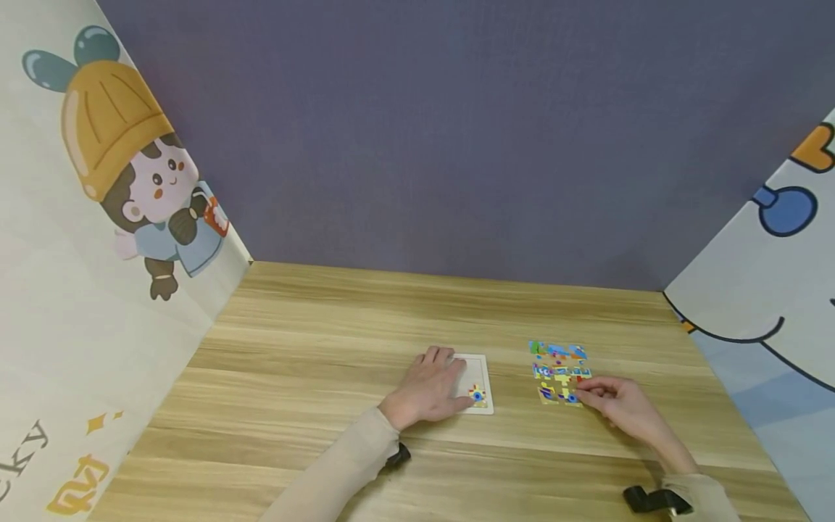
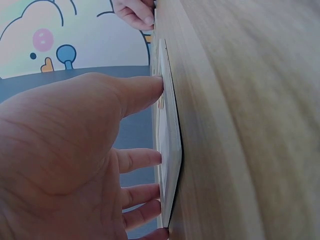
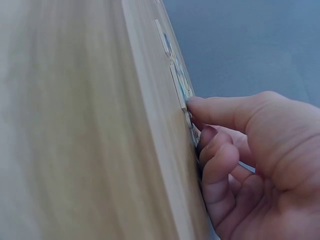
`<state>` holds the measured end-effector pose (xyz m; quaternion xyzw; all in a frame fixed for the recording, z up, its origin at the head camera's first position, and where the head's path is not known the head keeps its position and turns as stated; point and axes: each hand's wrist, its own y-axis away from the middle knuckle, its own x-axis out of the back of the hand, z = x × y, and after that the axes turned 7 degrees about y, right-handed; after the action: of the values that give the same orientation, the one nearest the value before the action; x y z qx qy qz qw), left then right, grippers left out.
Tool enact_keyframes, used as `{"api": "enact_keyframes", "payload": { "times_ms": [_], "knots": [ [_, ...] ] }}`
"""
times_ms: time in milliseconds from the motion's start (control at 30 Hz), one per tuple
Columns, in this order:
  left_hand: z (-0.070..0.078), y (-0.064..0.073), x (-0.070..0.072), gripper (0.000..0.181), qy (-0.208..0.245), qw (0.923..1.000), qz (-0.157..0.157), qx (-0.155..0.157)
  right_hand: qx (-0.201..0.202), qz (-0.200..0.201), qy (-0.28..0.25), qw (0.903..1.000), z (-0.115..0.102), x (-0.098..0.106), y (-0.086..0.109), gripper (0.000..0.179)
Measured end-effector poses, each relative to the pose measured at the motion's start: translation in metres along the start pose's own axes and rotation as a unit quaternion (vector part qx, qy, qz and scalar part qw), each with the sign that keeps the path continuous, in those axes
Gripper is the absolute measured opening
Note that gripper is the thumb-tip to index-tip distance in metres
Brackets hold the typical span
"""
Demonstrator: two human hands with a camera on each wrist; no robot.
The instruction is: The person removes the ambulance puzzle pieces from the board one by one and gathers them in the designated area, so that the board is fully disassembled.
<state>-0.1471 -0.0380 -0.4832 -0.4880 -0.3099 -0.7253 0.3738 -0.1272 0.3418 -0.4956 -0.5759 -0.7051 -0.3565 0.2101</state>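
My left hand rests on a white puzzle tray with its fingers spread. In the left wrist view, the thumb and fingertips meet the tray's raised edge. One colourful puzzle piece with a blue round spot lies in the tray's lower right corner, beside the thumb. To the right, my right hand pinches a puzzle piece with a blue spot at the near right of the loose group. The right wrist view has the thumb tip on the piece's edge, the other fingers curled beneath.
Several loose puzzle pieces lie in rough rows on the wooden table, right of the tray. A dark panel stands behind the table. Printed cartoon walls rise at both sides.
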Motion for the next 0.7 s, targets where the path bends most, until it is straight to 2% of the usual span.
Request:
{"api": "enact_keyframes", "payload": {
  "times_ms": [367, 700],
  "knots": [
    [0.0, 0.0003, 0.0009, 0.072, 0.001, 1.0, -0.004, -0.002, -0.007, 0.002, -0.015, 0.9999, 0.0001, 0.001, -0.0011, 0.046],
    [-0.0002, 0.0005, 0.0021, 0.073, 0.01, 0.9999, -0.005, 0.0, -0.009, 0.006, -0.003, 0.9999, -0.0076, 0.0002, 0.0008, 0.048]
  ]
}}
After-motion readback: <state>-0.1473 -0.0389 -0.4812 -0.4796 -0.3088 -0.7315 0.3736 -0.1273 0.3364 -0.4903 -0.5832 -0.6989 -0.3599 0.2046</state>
